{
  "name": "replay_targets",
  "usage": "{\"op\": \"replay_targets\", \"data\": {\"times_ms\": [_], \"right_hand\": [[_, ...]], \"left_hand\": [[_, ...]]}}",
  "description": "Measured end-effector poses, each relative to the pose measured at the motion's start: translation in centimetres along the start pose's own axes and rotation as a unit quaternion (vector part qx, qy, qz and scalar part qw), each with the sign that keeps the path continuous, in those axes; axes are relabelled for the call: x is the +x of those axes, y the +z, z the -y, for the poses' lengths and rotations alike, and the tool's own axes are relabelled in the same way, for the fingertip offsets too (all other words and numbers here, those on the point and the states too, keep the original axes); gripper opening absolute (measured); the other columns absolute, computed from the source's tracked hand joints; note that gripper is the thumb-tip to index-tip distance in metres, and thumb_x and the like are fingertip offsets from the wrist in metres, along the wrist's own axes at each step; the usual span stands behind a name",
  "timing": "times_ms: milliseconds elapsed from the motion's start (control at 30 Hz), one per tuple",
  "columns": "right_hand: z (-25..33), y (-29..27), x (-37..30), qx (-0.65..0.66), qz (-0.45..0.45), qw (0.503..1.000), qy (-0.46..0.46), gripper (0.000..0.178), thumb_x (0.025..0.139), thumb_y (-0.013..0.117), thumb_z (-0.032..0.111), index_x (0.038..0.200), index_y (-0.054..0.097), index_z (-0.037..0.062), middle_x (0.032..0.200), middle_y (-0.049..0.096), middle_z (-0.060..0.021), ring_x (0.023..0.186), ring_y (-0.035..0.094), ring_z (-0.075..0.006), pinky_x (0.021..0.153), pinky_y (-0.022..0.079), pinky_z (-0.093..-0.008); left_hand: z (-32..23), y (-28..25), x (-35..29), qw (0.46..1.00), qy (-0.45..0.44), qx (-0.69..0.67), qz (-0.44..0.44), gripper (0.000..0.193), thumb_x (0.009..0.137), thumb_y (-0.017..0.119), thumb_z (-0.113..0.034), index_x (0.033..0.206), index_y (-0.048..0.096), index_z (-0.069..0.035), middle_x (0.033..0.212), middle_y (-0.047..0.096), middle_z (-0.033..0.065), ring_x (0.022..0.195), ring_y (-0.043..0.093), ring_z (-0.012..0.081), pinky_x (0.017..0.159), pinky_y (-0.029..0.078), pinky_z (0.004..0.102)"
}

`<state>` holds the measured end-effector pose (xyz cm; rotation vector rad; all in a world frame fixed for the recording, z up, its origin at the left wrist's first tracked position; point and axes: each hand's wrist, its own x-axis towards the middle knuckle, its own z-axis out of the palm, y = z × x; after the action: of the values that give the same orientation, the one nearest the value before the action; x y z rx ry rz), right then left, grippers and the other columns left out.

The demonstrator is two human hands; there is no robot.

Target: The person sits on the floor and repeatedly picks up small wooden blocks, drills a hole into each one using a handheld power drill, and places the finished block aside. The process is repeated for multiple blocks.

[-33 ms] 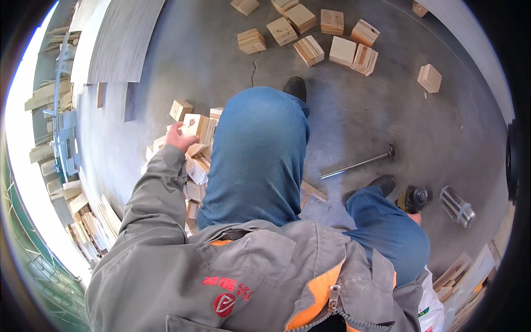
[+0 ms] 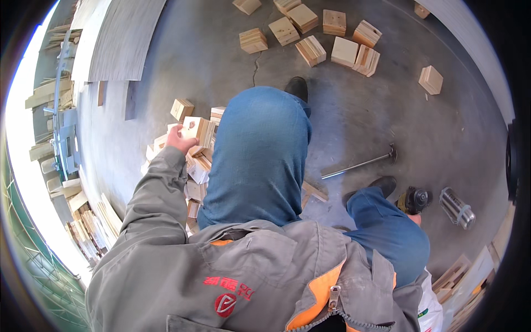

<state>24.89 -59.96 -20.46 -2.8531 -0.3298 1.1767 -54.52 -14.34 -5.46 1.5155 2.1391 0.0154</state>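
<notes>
My left hand (image 2: 181,141) is closed round a light wooden block (image 2: 193,127) with a dark knot on its face and layered sides. Under and around it, more wooden blocks (image 2: 198,172) lie heaped beside my left knee, which hides part of the pile. On the right, a sliver of my right hand (image 2: 415,218) shows past my right knee, against a yellow-and-black power tool (image 2: 412,200) with a round dark end. The knee covers its fingers, so whether they grip the tool cannot be made out.
A long-handled metal hammer (image 2: 359,165) lies between my legs and a steel flask (image 2: 458,209) stands off to the right. Several wooden blocks (image 2: 344,51) are scattered ahead on the grey floor (image 2: 210,61). Pale boards (image 2: 123,41) and stacked timber (image 2: 83,235) are at the left.
</notes>
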Motion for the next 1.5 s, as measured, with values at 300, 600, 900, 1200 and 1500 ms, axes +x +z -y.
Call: {"op": "replay_targets", "data": {"times_ms": [300,600,900,1200,1500], "right_hand": [[-0.2,0.2,0.2,-0.014,0.006,1.000,0.016,0.044,0.068,0.077,0.015,0.106,0.076,-0.0068,0.101,0.077,-0.0244,0.105,0.075,-0.0370,0.092,0.055,-0.0419],[-0.5,0.1,0.3,-0.023,0.008,0.999,0.026,0.045,0.068,0.077,0.015,0.107,0.076,-0.0060,0.103,0.077,-0.0245,0.108,0.074,-0.0372,0.094,0.055,-0.0421],[-1.8,-0.7,0.4,-0.020,-0.006,0.999,0.043,0.045,0.069,0.076,0.015,0.109,0.076,-0.0052,0.105,0.077,-0.0246,0.110,0.074,-0.0374,0.096,0.054,-0.0424],[-0.6,0.4,-0.1,0.016,0.020,1.000,0.007,0.040,0.068,0.079,0.017,0.102,0.077,-0.0044,0.098,0.078,-0.0228,0.101,0.075,-0.0337,0.088,0.056,-0.0425],[0.1,0.0,-1.6,0.001,0.003,1.000,0.017,0.032,0.066,0.077,0.019,0.089,0.077,-0.0029,0.082,0.076,-0.0215,0.081,0.076,-0.0356,0.075,0.057,-0.0438]], "left_hand": [[6.7,0.1,-0.9,0.995,-0.052,0.087,0.024,0.098,0.063,0.092,-0.026,0.144,0.046,0.005,0.127,0.068,0.0235,0.117,0.068,0.0322,0.103,0.054,0.0400],[9.8,1.7,2.3,0.980,-0.030,0.196,-0.002,0.098,0.068,0.088,-0.022,0.154,0.042,-0.007,0.141,0.060,0.0236,0.133,0.059,0.0376,0.113,0.048,0.0426],[9.9,0.7,4.5,0.955,-0.075,0.283,0.048,0.079,0.066,0.086,-0.020,0.140,0.062,-0.011,0.144,0.058,0.0221,0.135,0.057,0.0381,0.114,0.048,0.0414],[-7.4,1.8,18.9,0.911,0.287,0.296,-0.021,0.072,0.076,0.086,-0.023,0.142,0.060,-0.011,0.149,0.056,0.0162,0.141,0.051,0.0353,0.117,0.044,0.0433],[-42.6,5.5,14.1,0.819,0.484,0.306,-0.020,0.076,0.076,0.085,-0.021,0.145,0.056,-0.009,0.149,0.057,0.0153,0.138,0.054,0.0354,0.116,0.046,0.0425]]}}
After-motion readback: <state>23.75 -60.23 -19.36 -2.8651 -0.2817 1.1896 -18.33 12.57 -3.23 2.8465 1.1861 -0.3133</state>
